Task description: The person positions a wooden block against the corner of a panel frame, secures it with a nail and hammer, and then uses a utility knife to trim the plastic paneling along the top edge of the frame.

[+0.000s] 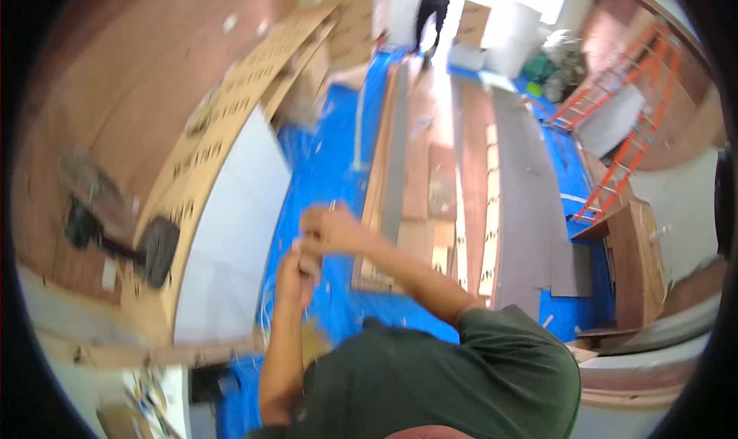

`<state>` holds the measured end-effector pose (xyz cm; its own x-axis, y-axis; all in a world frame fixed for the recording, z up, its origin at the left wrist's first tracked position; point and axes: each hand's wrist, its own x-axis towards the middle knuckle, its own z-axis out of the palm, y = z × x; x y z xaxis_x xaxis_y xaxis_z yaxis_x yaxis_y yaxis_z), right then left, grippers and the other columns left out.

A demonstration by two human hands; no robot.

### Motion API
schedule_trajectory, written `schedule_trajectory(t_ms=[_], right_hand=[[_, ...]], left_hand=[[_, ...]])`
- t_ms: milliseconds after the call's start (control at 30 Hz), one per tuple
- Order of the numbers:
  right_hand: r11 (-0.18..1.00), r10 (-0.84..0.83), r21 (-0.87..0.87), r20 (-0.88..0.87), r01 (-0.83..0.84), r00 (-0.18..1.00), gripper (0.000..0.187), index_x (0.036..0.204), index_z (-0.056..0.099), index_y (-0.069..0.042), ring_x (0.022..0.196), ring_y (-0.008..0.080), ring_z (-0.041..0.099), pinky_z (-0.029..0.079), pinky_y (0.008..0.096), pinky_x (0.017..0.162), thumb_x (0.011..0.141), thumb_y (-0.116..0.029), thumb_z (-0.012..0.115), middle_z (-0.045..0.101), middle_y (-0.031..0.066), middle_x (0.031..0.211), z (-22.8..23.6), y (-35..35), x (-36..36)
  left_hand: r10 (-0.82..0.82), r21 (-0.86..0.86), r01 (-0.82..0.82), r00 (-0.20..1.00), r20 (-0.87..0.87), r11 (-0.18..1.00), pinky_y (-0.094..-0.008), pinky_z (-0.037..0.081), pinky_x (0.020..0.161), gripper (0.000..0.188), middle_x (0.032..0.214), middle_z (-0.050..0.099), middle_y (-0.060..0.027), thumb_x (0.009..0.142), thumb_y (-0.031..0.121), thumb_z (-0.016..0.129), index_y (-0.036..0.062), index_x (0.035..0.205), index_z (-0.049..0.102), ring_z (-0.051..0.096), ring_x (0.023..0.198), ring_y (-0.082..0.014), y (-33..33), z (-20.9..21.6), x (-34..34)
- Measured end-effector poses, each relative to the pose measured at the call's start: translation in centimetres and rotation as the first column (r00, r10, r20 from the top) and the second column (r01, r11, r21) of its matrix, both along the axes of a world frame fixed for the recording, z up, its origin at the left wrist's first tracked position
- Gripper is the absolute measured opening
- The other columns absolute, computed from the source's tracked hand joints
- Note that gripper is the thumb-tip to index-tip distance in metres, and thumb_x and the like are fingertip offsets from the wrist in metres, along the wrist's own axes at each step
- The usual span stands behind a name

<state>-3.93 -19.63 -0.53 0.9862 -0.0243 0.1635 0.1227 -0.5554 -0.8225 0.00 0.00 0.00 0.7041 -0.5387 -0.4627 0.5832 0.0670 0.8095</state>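
Head view: the right hand (332, 227) and left hand (292, 276) meet — but blur hides whether their curled fingers hold anything. Left of them is a white board (231, 231); below, blue sheeting (311, 177) — maybe spread to catch mess.

One left hand (290, 276), one right hand (334, 228), one distant person (432, 10).
Also counted are one green shirt (438, 377), one ladder (639, 141), one green bag (538, 68), one wooden box (629, 262), and at least two pale panels (234, 239) and two grey boards (526, 201); several brown boards (417, 185) are too blurred to number exactly.
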Motion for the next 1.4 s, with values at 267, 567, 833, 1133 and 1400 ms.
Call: schedule_trajectory(t_ms=[267, 567, 833, 1133, 1400], right_hand=[[0.979, 0.202, 0.009, -0.156, -0.203, 0.967, 0.031, 0.103, 0.075, -0.011, 0.091, 0.0286, 0.069, 0.052, 0.0402, 0.077, 0.084, -0.035, 0.073, 0.073, 0.0120, 0.097, -5.2, -17.9, -9.4], [0.980, 0.091, 0.186, -0.128, -0.066, 0.988, 0.018, 0.104, 0.072, -0.005, 0.081, 0.0165, 0.069, 0.054, 0.0328, 0.076, 0.088, -0.013, 0.072, 0.074, 0.0073, 0.091, -11.0, -16.9, -7.9], [0.650, -0.465, 0.687, 0.021, 0.325, 0.885, 0.011, 0.102, 0.067, -0.001, 0.080, 0.0150, 0.065, 0.054, 0.0290, 0.074, 0.092, -0.006, 0.067, 0.067, 0.0062, 0.092, -10.1, -16.6, -10.0], [0.654, -0.733, -0.215, 0.053, 0.725, 0.678, 0.025, 0.099, 0.064, -0.001, 0.077, 0.0357, 0.065, 0.051, 0.0439, 0.072, 0.095, -0.024, 0.054, 0.067, 0.0207, 0.079, -26.4, -18.0, -16.3], [0.852, -0.206, -0.396, -0.854, -0.341, 0.478, 0.031, 0.080, 0.075, -0.007, 0.088, 0.0301, 0.071, 0.055, 0.0450, 0.081, 0.078, -0.038, 0.069, 0.074, 0.0139, 0.087, -43.9, -10.6, -29.4]], left_hand=[[-0.178, 0.076, 0.169, 0.976, 0.127, 0.983, -0.0243, 0.037, 0.039, 0.031, 0.067, 0.057, -0.0022, 0.098, 0.038, 0.059, 0.0073, 0.101, 0.063, 0.050, 0.047, -0.0109, -16.3, -10.1, -8.7], [-0.337, 0.208, 0.331, 0.942, -0.010, 0.920, -0.0249, 0.034, 0.037, 0.045, 0.063, 0.053, -0.0033, 0.100, 0.053, 0.052, 0.0085, 0.103, 0.060, 0.048, 0.044, -0.0119, -16.1, -11.6, -6.9], [-0.332, 0.063, 0.340, 0.937, -0.104, 0.938, -0.0300, 0.040, 0.044, 0.047, 0.071, 0.058, -0.0078, 0.099, 0.053, 0.053, 0.0076, 0.109, 0.058, 0.052, 0.052, -0.0178, -7.1, -16.7, -2.5], [-0.059, -0.005, 0.062, 0.938, -0.342, 0.998, -0.0354, 0.045, 0.061, 0.048, 0.084, 0.061, -0.0067, 0.092, 0.054, 0.063, 0.0120, 0.114, 0.059, 0.058, 0.073, -0.0219, 8.1, -23.3, -0.4], [-0.132, -0.209, 0.057, 0.922, -0.363, 0.976, -0.0340, 0.048, 0.065, 0.035, 0.092, 0.065, -0.0032, 0.092, 0.038, 0.067, 0.0117, 0.114, 0.060, 0.063, 0.081, -0.0187, 8.1, -21.8, -0.2]])
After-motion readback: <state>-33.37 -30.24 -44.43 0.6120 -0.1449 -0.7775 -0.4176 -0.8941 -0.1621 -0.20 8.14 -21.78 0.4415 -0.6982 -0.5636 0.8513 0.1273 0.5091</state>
